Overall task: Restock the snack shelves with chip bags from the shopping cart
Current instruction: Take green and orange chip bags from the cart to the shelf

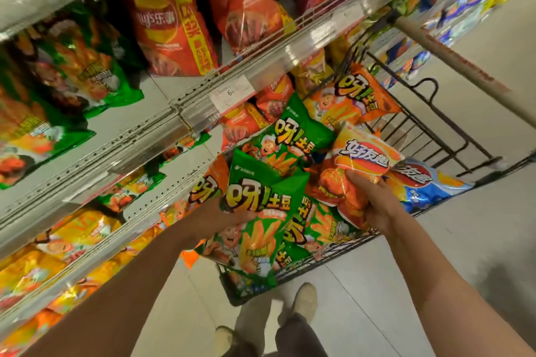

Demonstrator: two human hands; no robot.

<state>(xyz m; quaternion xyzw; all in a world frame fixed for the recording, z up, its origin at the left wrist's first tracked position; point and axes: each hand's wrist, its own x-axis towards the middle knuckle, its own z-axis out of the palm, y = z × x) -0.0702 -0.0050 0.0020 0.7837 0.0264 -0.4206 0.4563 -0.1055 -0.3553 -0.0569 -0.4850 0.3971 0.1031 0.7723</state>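
Gleaming green chip bag (255,211), crinkled

The green chip bag (255,217) at centre is glossy plastic film, crinkled and catching highlights; the orange chip bag (348,182) just right of it has the same shiny, creased foil look. The red chip bags (174,23) at the upper middle are glossy too. The shelves (179,90) running diagonally from lower left to upper right are matt grey painted metal with perforated panels, edged by clear, shiny plastic price strips (304,40) holding paper labels (232,93). The shopping cart (435,130) at right is dark coated wire, smooth. The floor (406,284) at the bottom is pale smooth tile with a dull sheen.
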